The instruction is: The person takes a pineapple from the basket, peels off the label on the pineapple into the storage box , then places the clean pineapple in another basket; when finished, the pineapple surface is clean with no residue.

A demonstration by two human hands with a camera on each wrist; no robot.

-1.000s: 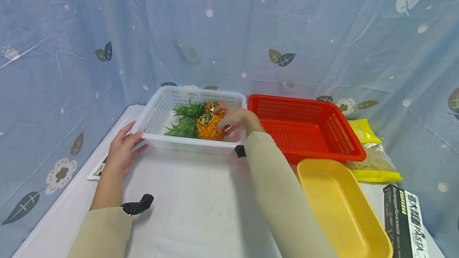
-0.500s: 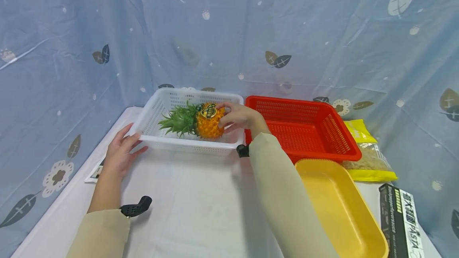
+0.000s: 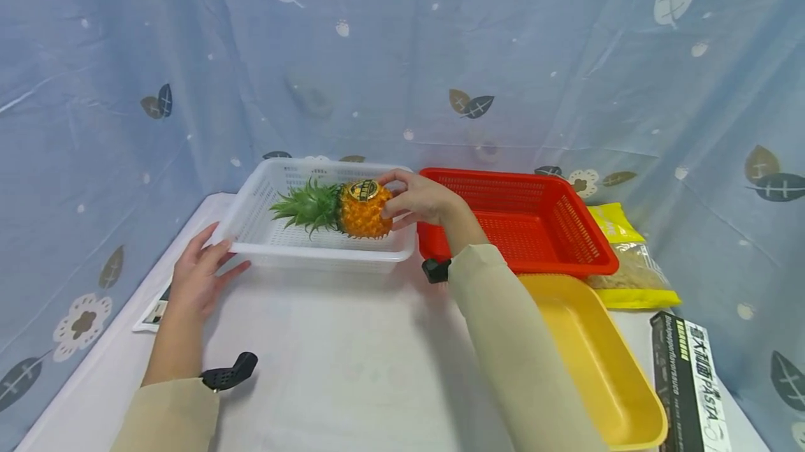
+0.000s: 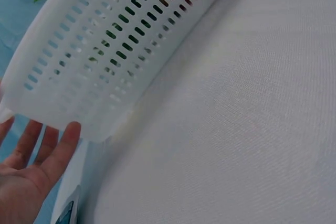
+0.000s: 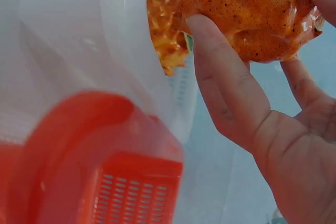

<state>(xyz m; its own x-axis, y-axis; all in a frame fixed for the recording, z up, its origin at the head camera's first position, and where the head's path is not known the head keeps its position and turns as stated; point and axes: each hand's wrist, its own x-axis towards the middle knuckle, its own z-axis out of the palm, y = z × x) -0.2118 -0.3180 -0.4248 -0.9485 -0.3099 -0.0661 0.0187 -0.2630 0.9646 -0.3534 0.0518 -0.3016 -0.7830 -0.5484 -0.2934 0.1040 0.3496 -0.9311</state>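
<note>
My right hand (image 3: 424,202) holds an orange pineapple (image 3: 366,214) by its base, with green leaves pointing left and a round black-and-gold label on top. It is raised over the white basket (image 3: 308,253). A second pineapple (image 5: 164,38) lies inside the basket in the right wrist view; in the head view the held one hides it. My fingers (image 5: 231,72) spread around the base of the held fruit. At the basket's front left corner, my left hand (image 3: 198,276) grips the rim, its fingers (image 4: 60,153) against the end wall in the left wrist view.
A red basket (image 3: 522,267) stands right beside the white one. Nearer sits a yellow tray (image 3: 604,361). On the far right are a yellow-and-clear bag (image 3: 635,267) and a black-and-white pasta box (image 3: 688,385). A flat white-and-dark item (image 3: 153,312) lies by my left wrist.
My right hand has lifted one pineapple up from beside the other, so it now covers it in the head view. My left hand stays at the basket corner. The head view has shifted slightly right.
</note>
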